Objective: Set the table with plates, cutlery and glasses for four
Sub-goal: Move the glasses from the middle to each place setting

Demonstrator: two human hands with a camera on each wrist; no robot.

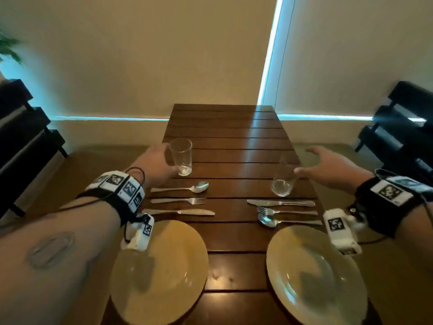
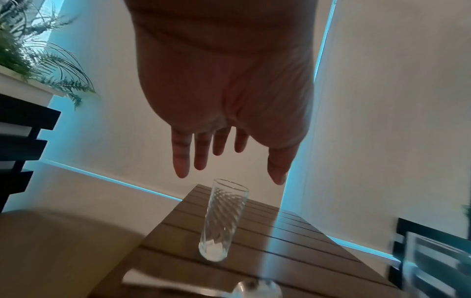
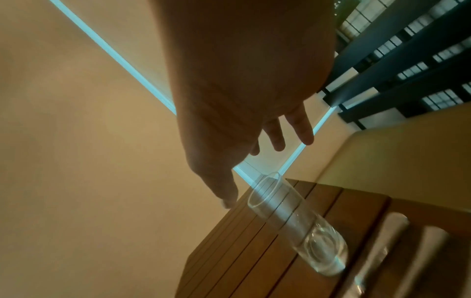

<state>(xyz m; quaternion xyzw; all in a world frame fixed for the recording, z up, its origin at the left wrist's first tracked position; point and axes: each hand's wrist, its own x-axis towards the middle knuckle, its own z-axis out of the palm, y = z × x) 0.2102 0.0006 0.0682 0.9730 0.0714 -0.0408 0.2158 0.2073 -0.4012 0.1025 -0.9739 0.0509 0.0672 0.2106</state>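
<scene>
Overhead, both hands hover spread above the dark slatted wooden worktop [image 1: 234,141], where two round cream plates [image 1: 164,273] and steel cutlery lie. Left hand [image 1: 157,160] sits beside a clear tumbler [image 1: 181,158], right hand [image 1: 328,167] near another glass [image 1: 282,181].

Left wrist view: straight fingers [image 2: 181,153] apart, above the upright ribbed glass, holding nothing.

Right wrist view: fingers [image 3: 300,125] loose, off the smooth glass. No legible writing.

Dark slatted chair [image 1: 25,134] at left, another dark slatted chair [image 1: 403,127] at right. Green fern-like plant [image 2: 35,60] in white planter behind the left chair. Cream roller blinds [image 1: 140,55] on the far wall, blue light strips at their edges.
</scene>
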